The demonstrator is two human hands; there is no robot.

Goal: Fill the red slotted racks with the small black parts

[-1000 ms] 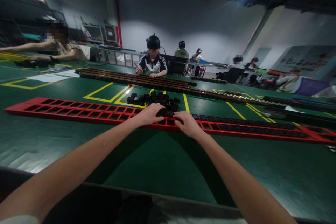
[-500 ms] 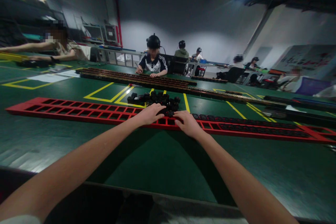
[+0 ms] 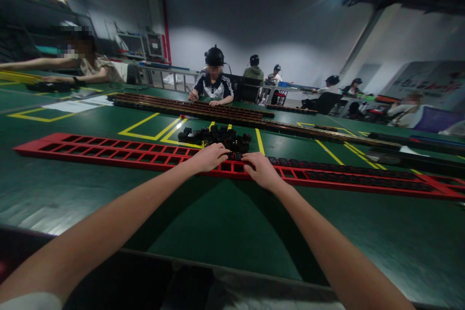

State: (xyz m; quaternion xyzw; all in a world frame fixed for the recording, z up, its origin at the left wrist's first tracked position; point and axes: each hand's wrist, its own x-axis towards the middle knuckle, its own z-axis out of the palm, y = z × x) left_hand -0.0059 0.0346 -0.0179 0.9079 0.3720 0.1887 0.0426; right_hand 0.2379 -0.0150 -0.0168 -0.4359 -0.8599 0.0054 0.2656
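A long red frame [image 3: 119,161] with two rows of square openings lies across the green table. Small black square parts [image 3: 337,168] fill openings on its right side; those on the left are bare. My left hand [image 3: 212,157] rests over the middle of the frame, its fingers closed near a black part, the fingertips partly hidden. Just right of it, my right hand [image 3: 260,168] has its fingers bent down on the far row, by a black part [image 3: 238,156] between the hands. A pile of black parts [image 3: 232,138] lies right behind the frame.
Long dark rails [image 3: 189,106] lie beyond the pile. Yellow tape lines mark the green table [image 3: 203,223]. A person [image 3: 214,82] sits across the table, another [image 3: 90,65] reaches in at the left. White papers [image 3: 72,105] lie at the left; more people sit farther back.
The view has shifted slightly. The thumb of my left hand has drawn in closer to its fingers. My right hand stays nearly in place on the frame.
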